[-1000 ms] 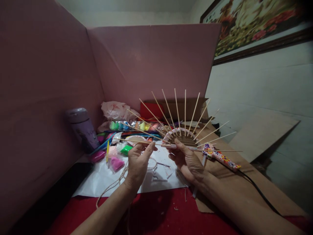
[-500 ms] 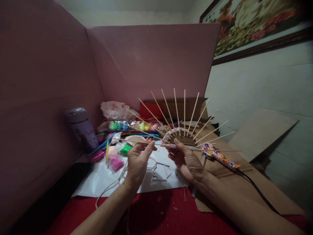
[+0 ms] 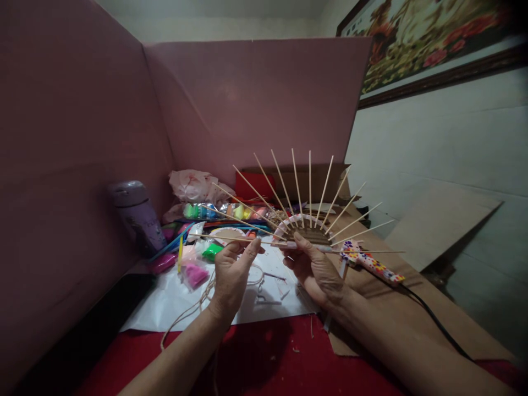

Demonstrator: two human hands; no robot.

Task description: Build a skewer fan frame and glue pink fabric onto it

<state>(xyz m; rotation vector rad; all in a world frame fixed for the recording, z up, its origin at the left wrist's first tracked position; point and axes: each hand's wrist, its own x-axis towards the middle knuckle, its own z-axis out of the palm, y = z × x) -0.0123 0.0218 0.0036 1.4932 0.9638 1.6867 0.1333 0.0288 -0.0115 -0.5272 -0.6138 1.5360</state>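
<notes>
A half-round cardboard piece (image 3: pixel 317 236) with a pale patterned rim is held up in front of me, and several thin wooden sticks (image 3: pixel 310 181) fan out from its curved edge. My right hand (image 3: pixel 317 269) grips its straight lower edge, thumb in front and fingers behind. On the left side, my left hand (image 3: pixel 236 269) pinches the lowest wooden stick (image 3: pixel 268 242) between thumb and fingers, close to the cardboard. A loop of twine (image 3: pixel 185 314) lies below and beside the left hand. Right of the right hand rests a flower-patterned glue gun (image 3: pixel 371 262) with a black cord.
White paper (image 3: pixel 165 302) covers part of the red tablecloth (image 3: pixel 264 357). Bagged coloured clay (image 3: pixel 196 275), a tray of clay packs (image 3: pixel 225 211) and a purple bottle (image 3: pixel 138 217) stand at the left and back. A cardboard sheet (image 3: pixel 396 308) lies at right; pink panels (image 3: pixel 256 99) rise behind.
The hands and the fan of sticks hold almost the same pose. The right-hand sticks have shifted very slightly left.
</notes>
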